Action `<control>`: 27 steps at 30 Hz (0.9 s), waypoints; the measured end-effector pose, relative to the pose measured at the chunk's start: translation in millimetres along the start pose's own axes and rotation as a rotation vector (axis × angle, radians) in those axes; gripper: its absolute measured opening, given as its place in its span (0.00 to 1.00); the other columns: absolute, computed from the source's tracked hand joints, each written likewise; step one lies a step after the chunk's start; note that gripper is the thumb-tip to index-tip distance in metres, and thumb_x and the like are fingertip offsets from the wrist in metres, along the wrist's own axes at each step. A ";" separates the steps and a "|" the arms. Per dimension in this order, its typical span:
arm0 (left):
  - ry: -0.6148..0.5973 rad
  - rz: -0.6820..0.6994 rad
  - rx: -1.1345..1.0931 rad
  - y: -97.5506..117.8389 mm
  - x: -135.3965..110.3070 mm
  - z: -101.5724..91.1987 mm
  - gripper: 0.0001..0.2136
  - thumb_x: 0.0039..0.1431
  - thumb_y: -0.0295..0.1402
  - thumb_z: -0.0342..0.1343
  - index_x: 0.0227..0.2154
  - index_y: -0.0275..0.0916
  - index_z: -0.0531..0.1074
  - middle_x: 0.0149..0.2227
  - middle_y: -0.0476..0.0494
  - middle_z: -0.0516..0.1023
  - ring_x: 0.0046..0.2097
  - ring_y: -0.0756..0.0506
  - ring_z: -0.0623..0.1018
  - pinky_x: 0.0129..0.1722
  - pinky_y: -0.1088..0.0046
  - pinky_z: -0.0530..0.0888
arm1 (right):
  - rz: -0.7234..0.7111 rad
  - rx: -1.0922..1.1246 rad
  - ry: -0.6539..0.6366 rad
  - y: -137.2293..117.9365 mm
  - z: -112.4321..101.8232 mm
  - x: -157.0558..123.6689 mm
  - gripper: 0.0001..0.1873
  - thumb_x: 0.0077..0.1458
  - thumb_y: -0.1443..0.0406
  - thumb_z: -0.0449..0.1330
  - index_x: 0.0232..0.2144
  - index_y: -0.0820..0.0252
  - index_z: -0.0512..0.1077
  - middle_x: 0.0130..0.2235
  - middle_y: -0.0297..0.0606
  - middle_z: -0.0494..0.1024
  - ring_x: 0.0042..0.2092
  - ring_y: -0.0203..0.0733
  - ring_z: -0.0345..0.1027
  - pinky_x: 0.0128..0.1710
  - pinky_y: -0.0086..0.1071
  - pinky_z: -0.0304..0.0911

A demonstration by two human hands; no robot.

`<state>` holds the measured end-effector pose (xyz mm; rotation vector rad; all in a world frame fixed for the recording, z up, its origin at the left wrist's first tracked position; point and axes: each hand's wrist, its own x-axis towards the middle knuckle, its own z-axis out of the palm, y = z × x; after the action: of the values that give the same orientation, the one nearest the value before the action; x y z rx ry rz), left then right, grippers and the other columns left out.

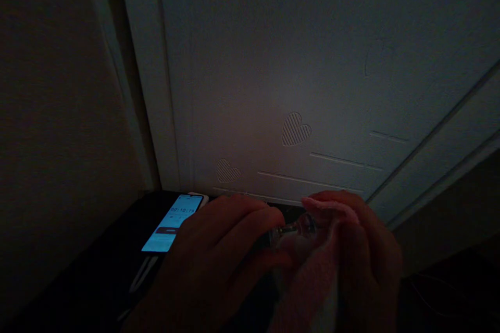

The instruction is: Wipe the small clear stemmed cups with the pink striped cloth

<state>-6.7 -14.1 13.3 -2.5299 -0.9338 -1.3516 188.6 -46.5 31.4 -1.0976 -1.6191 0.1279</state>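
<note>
The scene is very dark. My left hand [219, 260] is low in the middle, its fingers curled around a small shiny, clear object [291, 229] that I cannot name. My right hand [359, 255] is beside it on the right, closed on a pale pink cloth [312, 281] that hangs down and touches the shiny object. Both hands meet at that object, just above a dark surface [97, 270].
A lit phone [174, 222] with a blue screen lies on the dark surface left of my hands. Behind stands a white panel [312, 62] with two heart-shaped cutouts [296, 129] and grooves. A plain wall [50, 114] fills the left side.
</note>
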 end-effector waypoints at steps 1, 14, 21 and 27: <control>0.001 -0.006 -0.004 -0.6 -0.3 0.3 0.08 0.68 0.41 0.52 0.45 0.47 0.67 0.42 0.50 0.79 0.44 0.46 0.77 0.46 0.72 0.73 | 0.004 -0.002 0.010 0.6 -0.5 -0.3 0.14 0.68 0.60 0.49 0.42 0.45 0.75 0.39 0.25 0.79 0.38 0.31 0.72 0.33 0.23 0.64; 0.048 -0.218 -0.050 -0.4 4.9 0.5 0.08 0.67 0.44 0.52 0.43 0.49 0.68 0.39 0.54 0.79 0.38 0.48 0.79 0.44 0.75 0.74 | 0.155 0.027 0.233 2.2 8.2 -1.2 0.05 0.61 0.62 0.61 0.39 0.48 0.76 0.34 0.25 0.80 0.32 0.29 0.73 0.27 0.21 0.64; 0.074 -0.236 -0.078 3.8 6.8 0.7 0.06 0.65 0.39 0.57 0.42 0.48 0.69 0.37 0.55 0.80 0.38 0.49 0.79 0.41 0.76 0.74 | 0.019 0.190 0.100 0.4 3.7 -3.9 0.09 0.61 0.65 0.60 0.39 0.47 0.80 0.37 0.27 0.82 0.37 0.34 0.74 0.35 0.27 0.67; 0.092 -0.218 -0.124 3.3 7.6 1.5 0.06 0.63 0.34 0.59 0.41 0.49 0.69 0.38 0.58 0.78 0.39 0.52 0.78 0.40 0.80 0.73 | -0.037 0.254 0.010 5.8 3.4 -8.6 0.20 0.66 0.71 0.49 0.46 0.42 0.76 0.46 0.25 0.80 0.46 0.34 0.73 0.46 0.29 0.66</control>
<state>-0.6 -12.7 19.0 -2.4873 -1.1699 -1.6187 188.7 -47.7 20.5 -0.8717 -1.5647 0.2949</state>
